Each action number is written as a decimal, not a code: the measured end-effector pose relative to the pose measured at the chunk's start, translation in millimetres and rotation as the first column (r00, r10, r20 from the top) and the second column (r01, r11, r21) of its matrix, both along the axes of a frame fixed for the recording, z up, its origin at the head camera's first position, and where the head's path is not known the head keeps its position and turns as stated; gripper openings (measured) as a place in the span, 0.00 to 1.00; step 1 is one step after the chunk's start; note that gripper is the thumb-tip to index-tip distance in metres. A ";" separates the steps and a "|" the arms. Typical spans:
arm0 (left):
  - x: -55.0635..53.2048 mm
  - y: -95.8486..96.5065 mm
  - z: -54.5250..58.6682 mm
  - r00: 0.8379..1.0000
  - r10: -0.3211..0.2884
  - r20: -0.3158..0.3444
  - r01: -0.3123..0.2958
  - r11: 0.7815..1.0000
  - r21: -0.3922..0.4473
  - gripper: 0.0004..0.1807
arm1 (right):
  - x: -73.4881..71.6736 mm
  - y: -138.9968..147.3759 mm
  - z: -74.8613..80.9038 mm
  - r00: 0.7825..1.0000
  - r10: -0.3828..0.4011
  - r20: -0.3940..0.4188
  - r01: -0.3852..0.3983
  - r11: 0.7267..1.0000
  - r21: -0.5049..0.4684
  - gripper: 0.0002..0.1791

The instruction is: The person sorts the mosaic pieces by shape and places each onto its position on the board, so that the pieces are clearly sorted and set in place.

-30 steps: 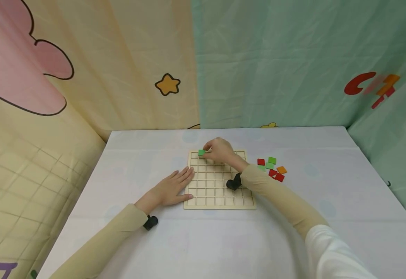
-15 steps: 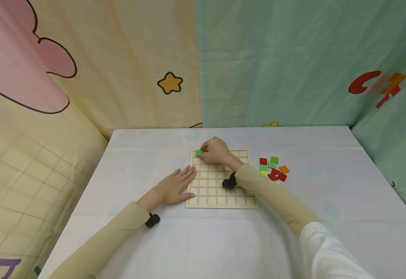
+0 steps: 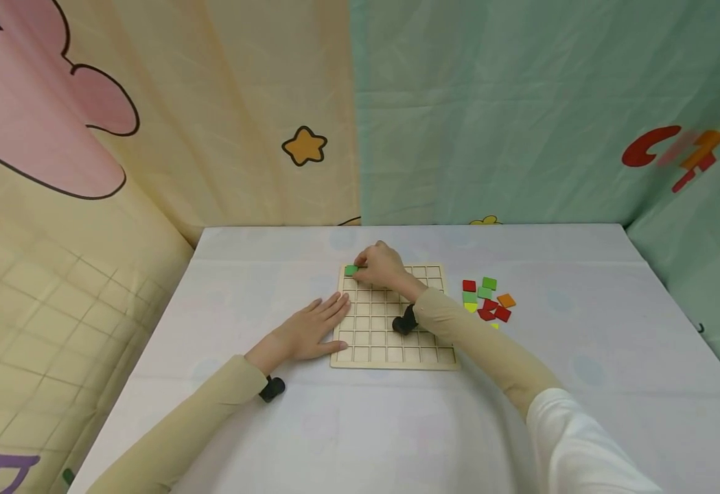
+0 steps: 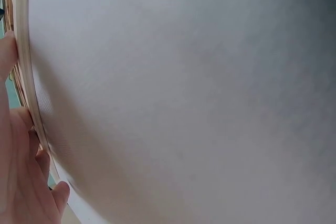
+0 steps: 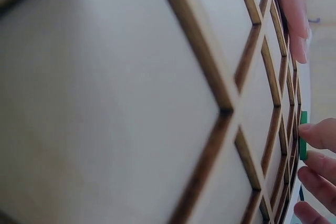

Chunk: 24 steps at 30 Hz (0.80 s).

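A pale wooden grid board (image 3: 377,354) with raised dividers lies flat on the table. My left hand (image 3: 312,331) rests at its left edge with fingers spread and relaxed, fingertips over the rim. In the left wrist view, the fingers of the left hand (image 4: 21,166) lie along the board's side (image 4: 23,45). Over the far left corner, my right hand (image 3: 381,267) pinches a green square tile (image 3: 351,270). The right wrist view shows the thumb and a finger of the right hand (image 5: 319,153) on the green tile (image 5: 303,145), which stands just above the grid's dividers.
Right of the board lie several loose tiles: red (image 3: 469,285), green (image 3: 489,283), orange (image 3: 506,300) and yellow (image 3: 471,307). A white cloth covers the table (image 3: 360,432). Printed curtains (image 3: 508,116) hang behind it and at both sides.
My right hand has shifted slightly left with the green tile, toward the board's far left corner. The left hand has stayed at the board's edge. The head view has shifted slightly.
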State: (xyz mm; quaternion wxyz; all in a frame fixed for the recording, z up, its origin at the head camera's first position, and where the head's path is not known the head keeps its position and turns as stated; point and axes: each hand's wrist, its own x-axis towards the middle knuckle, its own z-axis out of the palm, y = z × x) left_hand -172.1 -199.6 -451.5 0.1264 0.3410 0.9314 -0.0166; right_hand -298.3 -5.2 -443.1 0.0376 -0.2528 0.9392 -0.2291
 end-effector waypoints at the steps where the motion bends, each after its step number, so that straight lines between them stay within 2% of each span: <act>1: -0.3 0.1 0.0 1.000 0.000 -0.001 0.000 1.000 -0.001 0.46 | -0.3 -0.2 -0.4 1.000 0.000 -0.001 0.000 1.000 0.001 0.15; 12: 0.4 1.1 1.7 1.000 0.003 0.010 -0.003 1.000 0.000 0.46 | -0.6 -0.8 -1.4 1.000 0.020 0.005 -0.020 1.000 0.013 0.17; 24: 1.4 2.2 3.6 1.000 0.000 0.007 0.000 1.000 0.015 0.45 | 1.0 7.8 2.9 1.000 -0.010 0.000 0.010 1.000 0.010 0.18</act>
